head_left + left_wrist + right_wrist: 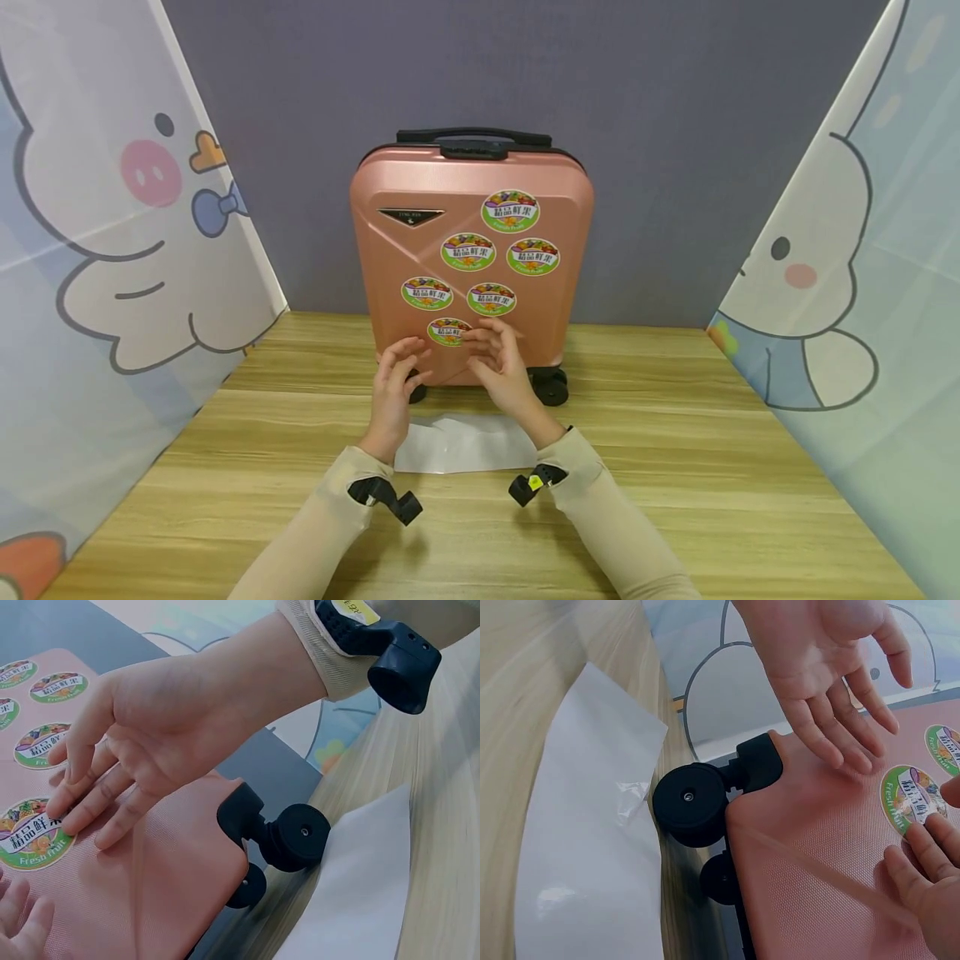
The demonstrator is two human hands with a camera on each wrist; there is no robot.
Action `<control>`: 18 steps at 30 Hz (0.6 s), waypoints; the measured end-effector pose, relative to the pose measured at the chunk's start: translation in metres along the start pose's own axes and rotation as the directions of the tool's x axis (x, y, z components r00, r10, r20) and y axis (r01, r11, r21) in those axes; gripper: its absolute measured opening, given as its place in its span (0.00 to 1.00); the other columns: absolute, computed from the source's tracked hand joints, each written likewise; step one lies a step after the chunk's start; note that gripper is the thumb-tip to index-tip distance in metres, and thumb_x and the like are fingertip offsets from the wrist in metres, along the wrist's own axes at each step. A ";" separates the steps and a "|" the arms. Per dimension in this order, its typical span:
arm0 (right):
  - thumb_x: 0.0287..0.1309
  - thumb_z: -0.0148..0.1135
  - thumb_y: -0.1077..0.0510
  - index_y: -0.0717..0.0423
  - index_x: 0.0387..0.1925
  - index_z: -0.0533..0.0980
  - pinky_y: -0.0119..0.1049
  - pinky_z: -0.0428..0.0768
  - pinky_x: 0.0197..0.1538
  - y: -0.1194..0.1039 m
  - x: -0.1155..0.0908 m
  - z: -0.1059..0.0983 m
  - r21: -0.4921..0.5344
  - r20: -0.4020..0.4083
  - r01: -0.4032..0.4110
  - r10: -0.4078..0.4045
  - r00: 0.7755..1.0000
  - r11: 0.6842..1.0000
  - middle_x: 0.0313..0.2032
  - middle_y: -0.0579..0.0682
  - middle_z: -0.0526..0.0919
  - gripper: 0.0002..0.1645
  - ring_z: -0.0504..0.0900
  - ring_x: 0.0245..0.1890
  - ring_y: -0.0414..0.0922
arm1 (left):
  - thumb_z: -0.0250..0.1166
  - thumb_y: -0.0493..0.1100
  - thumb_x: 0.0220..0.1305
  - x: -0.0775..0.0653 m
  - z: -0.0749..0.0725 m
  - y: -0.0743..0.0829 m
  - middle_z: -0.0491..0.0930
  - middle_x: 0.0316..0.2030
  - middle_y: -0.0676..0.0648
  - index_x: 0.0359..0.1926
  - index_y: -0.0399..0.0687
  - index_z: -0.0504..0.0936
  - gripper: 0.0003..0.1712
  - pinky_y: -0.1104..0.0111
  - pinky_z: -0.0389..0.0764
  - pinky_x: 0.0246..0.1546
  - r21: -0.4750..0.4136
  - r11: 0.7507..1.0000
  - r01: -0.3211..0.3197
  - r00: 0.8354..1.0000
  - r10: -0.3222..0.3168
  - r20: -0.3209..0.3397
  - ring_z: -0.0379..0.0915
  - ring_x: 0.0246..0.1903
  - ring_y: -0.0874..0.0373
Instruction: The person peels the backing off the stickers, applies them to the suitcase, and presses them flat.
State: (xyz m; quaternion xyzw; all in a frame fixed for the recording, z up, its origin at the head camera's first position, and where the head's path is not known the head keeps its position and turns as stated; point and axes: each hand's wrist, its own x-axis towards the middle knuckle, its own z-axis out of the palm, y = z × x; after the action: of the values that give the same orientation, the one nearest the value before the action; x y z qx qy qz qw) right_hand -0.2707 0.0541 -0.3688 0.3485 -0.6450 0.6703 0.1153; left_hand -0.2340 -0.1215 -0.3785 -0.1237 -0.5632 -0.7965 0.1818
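Note:
A pink hard-shell suitcase (408, 254) stands upright, with several oval fruit stickers on its front. My left hand (392, 387) is raised before its lower left part, fingers loosely bent and holding nothing. Opposite it, my right hand (506, 371) has relaxed fingers and overlaps the edge of the lowest sticker (444, 331) in the head view. The palms face each other. In the left wrist view, the right hand's fingers (112, 810) are spread just by that green-and-white sticker (34, 844). A white sheet (457, 446) lies on the table below both hands.
Black wheels (551, 387) carry the suitcase on the wood-grain table (675, 467). Its black handle (472, 132) is on top. A grey panel (660, 167) rises behind, and cartoon-printed cloths (97, 250) stand at both sides. Each wrist wears a black camera (405, 507).

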 end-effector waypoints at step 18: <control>0.63 0.50 0.78 0.71 0.61 0.60 0.35 0.75 0.55 0.005 -0.005 -0.001 -0.033 -0.107 -0.009 0.006 0.994 0.999 0.54 0.72 0.74 0.25 0.73 0.56 0.67 | 0.48 0.46 0.77 0.029 0.014 -0.004 0.82 0.48 0.42 0.59 0.24 0.72 0.27 0.63 0.80 0.49 -0.040 0.984 0.175 0.978 -0.169 0.126 0.79 0.48 0.55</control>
State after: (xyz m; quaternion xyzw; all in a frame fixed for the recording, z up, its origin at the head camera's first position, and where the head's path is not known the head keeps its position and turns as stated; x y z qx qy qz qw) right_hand -0.2702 0.0561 -0.3758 0.3079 -0.6502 0.6775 0.1528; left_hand -0.2615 -0.1121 -0.3655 -0.1274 -0.5612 -0.8144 0.0744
